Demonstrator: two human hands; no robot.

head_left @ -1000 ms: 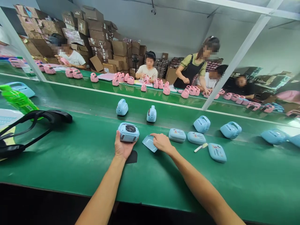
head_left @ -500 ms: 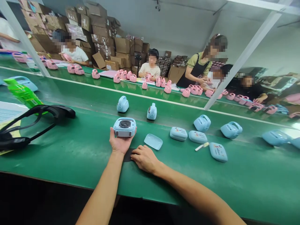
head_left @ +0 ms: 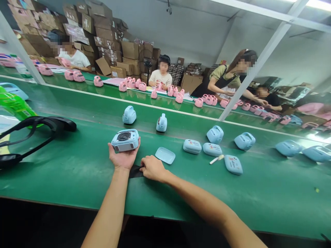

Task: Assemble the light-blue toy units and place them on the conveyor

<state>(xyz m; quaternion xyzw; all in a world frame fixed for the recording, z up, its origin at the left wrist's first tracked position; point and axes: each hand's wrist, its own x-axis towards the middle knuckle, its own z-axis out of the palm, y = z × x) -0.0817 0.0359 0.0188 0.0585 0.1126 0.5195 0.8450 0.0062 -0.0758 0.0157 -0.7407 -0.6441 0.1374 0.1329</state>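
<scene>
Left hand [head_left: 124,159] turned palm up near the middle of the frame, its thumb and fingers spread and cupped around the underside of a light-blue, rounded plastic speaker body [head_left: 125,141], which rests in it with a round black cone facing upward; the right hand [head_left: 154,168], just right of it, has its fingers curled in, their tips at the right edge of a flat black sheet [head_left: 134,172] on the green tabletop [head_left: 77,182], though whether they pinch it I cannot tell. Just above the right hand lies a shallow light-blue plastic panel [head_left: 165,155] with no visible print. Right of centre sit three light-blue rounded pieces [head_left: 192,146] bearing small coloured figures and a line of dark capitals, too small and blurred to read surely; a small white-handled tool with a pale tip [head_left: 216,159] lies between two of them. Light-blue casings with handles [head_left: 215,134] stand beyond. At the left edge, a bright green bottle [head_left: 17,103] carries a pale label patch, its print illegible, behind a black strapped headset [head_left: 55,124]. Across the upper frame, people sit or stand by pink handled casings [head_left: 73,75], before brown cartons [head_left: 103,34] whose white labels cannot be read.
</scene>
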